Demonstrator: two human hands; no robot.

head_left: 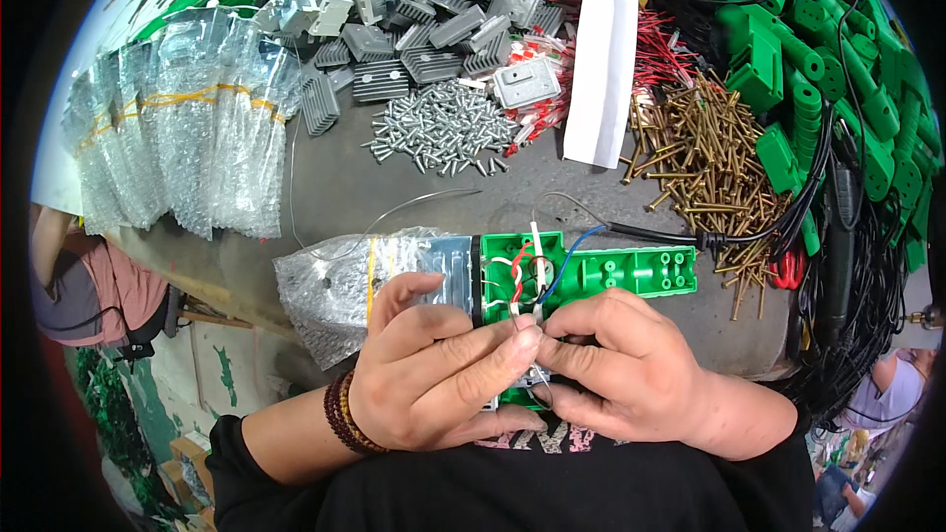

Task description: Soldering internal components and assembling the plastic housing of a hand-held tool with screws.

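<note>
On the grey worktop (394,187) I see a pile of shiny silver screws (439,128) and a big heap of gold screws (705,153). Behind the silver ones lie grey metal blocks with ribs (424,44). Stacks of bubble-wrap bags (187,128) stand at the left. A white paper strip (601,54) lies over red wires (660,54). Green plastic parts (828,69) and black cables (852,266) crowd the right.

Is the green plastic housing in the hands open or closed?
Open: the green housing has no cover, and its red, white and blue wires lie exposed.
</note>
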